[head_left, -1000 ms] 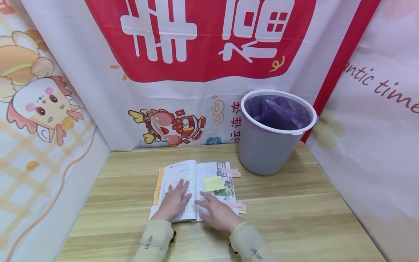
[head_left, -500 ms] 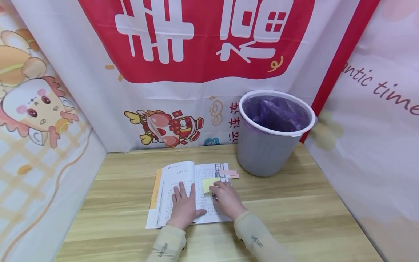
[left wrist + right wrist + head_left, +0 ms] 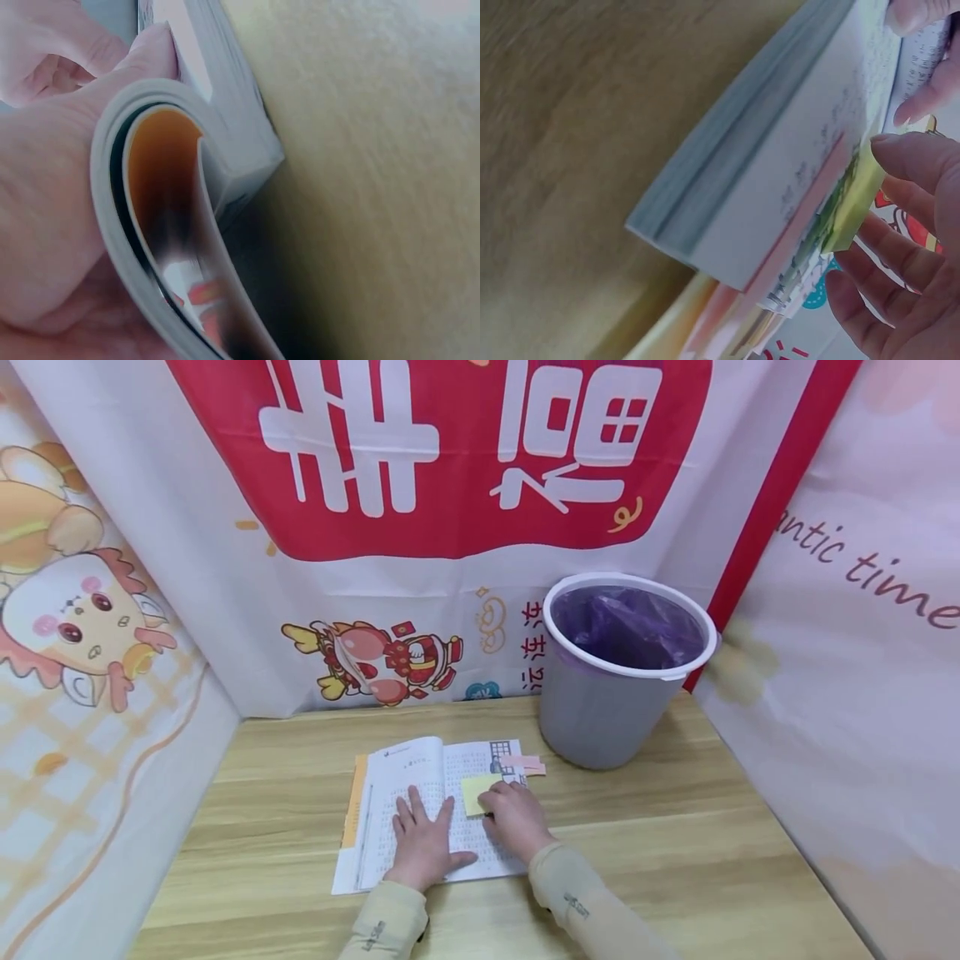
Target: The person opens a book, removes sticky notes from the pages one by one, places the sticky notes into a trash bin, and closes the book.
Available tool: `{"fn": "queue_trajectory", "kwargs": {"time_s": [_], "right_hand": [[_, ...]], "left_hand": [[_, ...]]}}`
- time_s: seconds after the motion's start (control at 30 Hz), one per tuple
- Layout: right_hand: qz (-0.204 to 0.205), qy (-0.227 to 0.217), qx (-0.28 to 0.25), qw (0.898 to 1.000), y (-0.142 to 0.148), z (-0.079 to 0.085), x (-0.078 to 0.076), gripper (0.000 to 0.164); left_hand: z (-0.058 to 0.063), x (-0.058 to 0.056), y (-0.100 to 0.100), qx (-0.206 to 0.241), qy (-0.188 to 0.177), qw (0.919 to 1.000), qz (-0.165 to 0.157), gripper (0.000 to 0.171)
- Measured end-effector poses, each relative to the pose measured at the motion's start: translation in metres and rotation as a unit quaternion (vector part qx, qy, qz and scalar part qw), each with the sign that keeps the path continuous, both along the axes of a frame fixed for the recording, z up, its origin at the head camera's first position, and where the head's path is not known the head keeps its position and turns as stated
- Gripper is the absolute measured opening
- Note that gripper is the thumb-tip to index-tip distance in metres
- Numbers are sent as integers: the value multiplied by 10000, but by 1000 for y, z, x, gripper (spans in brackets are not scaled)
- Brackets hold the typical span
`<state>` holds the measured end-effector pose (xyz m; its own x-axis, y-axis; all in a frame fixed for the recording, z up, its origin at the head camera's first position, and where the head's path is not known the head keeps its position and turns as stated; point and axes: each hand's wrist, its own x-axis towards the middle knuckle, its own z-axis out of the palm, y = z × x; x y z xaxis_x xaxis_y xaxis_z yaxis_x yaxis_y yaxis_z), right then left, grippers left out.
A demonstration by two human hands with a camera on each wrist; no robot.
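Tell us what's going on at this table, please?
A person is working over an open book on the wooden table. The left hand rests spread across the pages, while the right hand touches a yellow sticky note on the right-hand page; whether it pinches the note is unclear. Pink tabs stick out past the book's right edge, and a grey bin with a purple liner stands behind, to the right.

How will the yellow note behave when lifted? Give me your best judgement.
The yellow note is probably floppy, as it appears paper-thin. It should be light, being far smaller than the open book beneath. Its left side may droop, since the right hand is at its right.
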<state>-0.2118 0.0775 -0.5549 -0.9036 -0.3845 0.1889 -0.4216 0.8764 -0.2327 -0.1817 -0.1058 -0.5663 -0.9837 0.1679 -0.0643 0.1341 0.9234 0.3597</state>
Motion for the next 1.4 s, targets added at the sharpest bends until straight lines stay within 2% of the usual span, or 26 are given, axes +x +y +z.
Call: {"fn": "queue_trajectory", "kwargs": {"time_s": [0.17,0.33,0.53,0.7,0.9,1.03,1.13,1.27,1.4], "right_hand": [[-155,173,-124,9997,2,-10,-3,17],[-396,132,-309,9986,5,-11,-6,5],[-651,-250,-699,9951,7,-2,-9,7],[-833,-521,-800,9919,8,2,-14,6],[-897,-565,-921,9901,10,10,-17,9],[-938,-377,-1032,9895,12,13,-22,9],[-1090,-390,-1238,9855,16,18,-28,11],[-1311,-583,-1701,9749,23,33,-32,16],[-1261,-219,-2092,9695,30,50,-32,17]], "left_hand": [[-3,2,5,71,-87,9999,-59,97],[-2,4,9,86,-96,9997,-195,95],[-4,4,8,10,-136,9998,-150,96],[-5,4,5,30,-170,9998,-132,96],[-6,3,4,-14,-58,9999,-110,97],[-5,2,2,-1,-100,9999,-54,98],[-5,0,1,9,-137,9999,-8,98],[-6,-1,0,27,-127,9999,35,99],[-5,-1,-2,45,-153,9998,84,99]]}}
